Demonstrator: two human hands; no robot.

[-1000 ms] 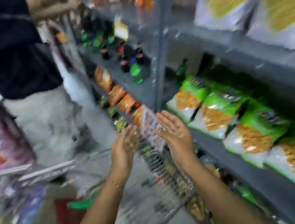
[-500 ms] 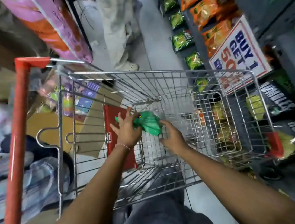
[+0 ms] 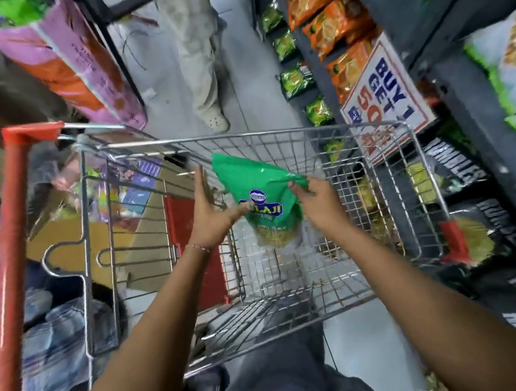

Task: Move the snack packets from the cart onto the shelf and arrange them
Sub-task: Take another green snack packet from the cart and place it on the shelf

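Note:
A green snack packet [image 3: 253, 183] with a blue label hangs above the wire cart [image 3: 427, 195]. My right hand [image 3: 318, 201] pinches its right edge near the top. My left hand [image 3: 210, 213] touches its left side with spread fingers, thumb against the label. The packet's lower, clear part shows yellow snack inside. The grey shelf [image 3: 483, 150] stands to the right, with green and white packets [image 3: 511, 60] lying on it. I see no other packet in the cart basket.
The cart has a red handle [image 3: 9, 255] on the left and a red flap [image 3: 190, 235] inside. A person's legs [image 3: 199, 57] stand ahead in the aisle. A "Buy 1 Get 1" sign [image 3: 383, 94] hangs on the shelf. Orange packets [image 3: 330, 20] fill the far shelf.
My view swung down from the shelf to the cart. Both hands, which held nothing a second ago, took hold of the green packet and lifted it up out of the basket.

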